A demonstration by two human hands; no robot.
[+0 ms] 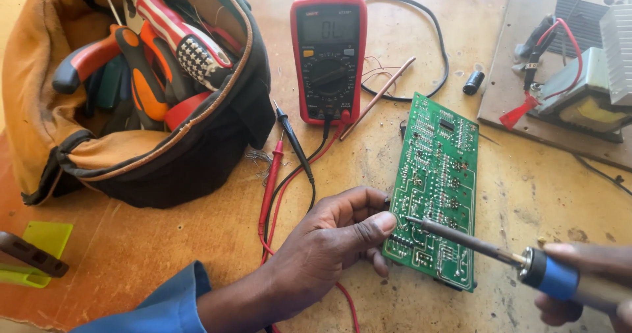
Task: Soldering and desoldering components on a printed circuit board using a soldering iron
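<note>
Soldering under way: left hand (322,250) pinches green circuit board's (436,188) near-left edge, tilted at centre-right of bench; right hand (579,287) fingers wrapped round soldering iron (500,254), tip on board; joints left cannot be told.

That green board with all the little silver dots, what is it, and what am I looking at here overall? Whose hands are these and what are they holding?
This single picture comes from a camera worn on a person's head, looking down at their own two bare hands over a wooden table.

The green board is a circuit board, seen from its soldered side. The left hand grips its lower left edge, thumb on top. The right hand holds a soldering iron with a blue collar; its metal tip rests on the board's lower part.

Around them: a red multimeter with its red and black probes lying on the table, an open tool bag full of screwdrivers and pliers, and at top right a plank carrying a transformer and wires.
</note>
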